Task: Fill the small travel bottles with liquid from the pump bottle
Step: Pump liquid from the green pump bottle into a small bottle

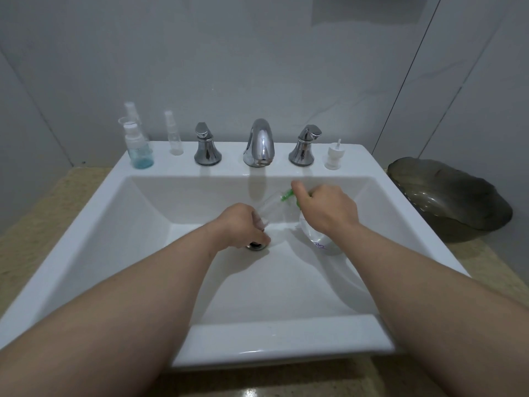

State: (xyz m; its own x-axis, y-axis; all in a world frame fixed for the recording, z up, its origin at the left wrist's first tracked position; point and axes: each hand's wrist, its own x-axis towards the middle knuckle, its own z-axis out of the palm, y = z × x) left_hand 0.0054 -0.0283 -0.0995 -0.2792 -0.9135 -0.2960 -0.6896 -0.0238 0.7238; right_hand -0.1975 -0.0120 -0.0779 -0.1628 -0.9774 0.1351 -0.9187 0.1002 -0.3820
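Mid-fill over the sink (286, 335), fingers of our right hand (329, 212) grasp the pump bottle (318, 242), those of our left hand (240, 224) a tilted travel bottle (272, 208) at its nozzle; next, we judge, steady pumping.

Left hand (243, 224) and right hand (329, 210) grip with curled fingers, held close together, the right slightly higher.

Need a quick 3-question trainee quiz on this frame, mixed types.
1. True or false: the left hand holds a small bottle over the sink.
2. The nozzle on the pump bottle in the right hand is: A red, B green, C black.
3. Fill in: the blue bottle stands ___ of the tap.
Key: 1 true; 2 B; 3 left.
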